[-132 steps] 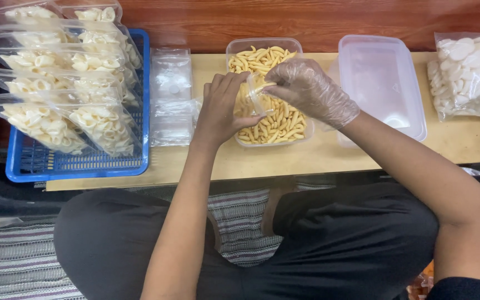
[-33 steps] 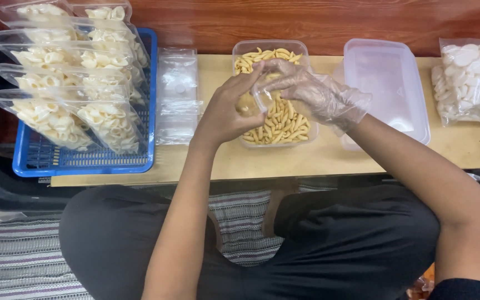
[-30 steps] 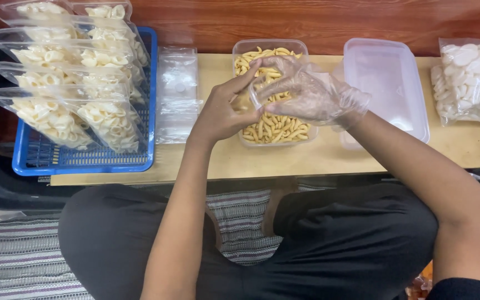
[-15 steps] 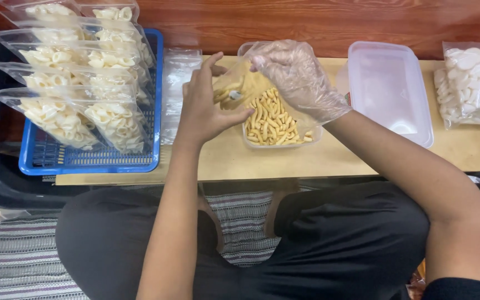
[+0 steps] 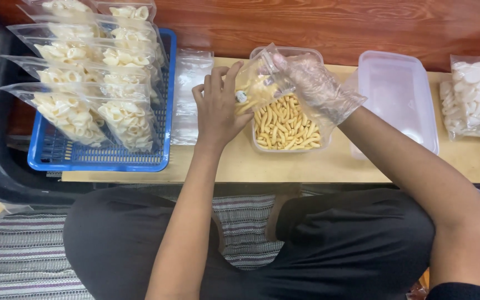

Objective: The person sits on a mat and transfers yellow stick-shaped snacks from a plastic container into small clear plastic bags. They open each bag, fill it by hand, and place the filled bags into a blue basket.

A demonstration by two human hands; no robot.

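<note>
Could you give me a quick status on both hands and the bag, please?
Left hand bare, gripping small clear bag. Gloved right hand at its mouth. Bag over stick-snack tub. Nothing in the way.

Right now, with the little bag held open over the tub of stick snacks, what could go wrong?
The small clear bag hangs tilted between the left hand and the gloved right hand, so sticks might spill. The stick tub sits near the table front edge; a nudge could tip it.

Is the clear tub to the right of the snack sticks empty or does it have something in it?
Nearly empty, as far as shows. The clear tub shows its bare bottom, with only a small pale patch near one corner; what that patch is, I cannot tell.
</note>
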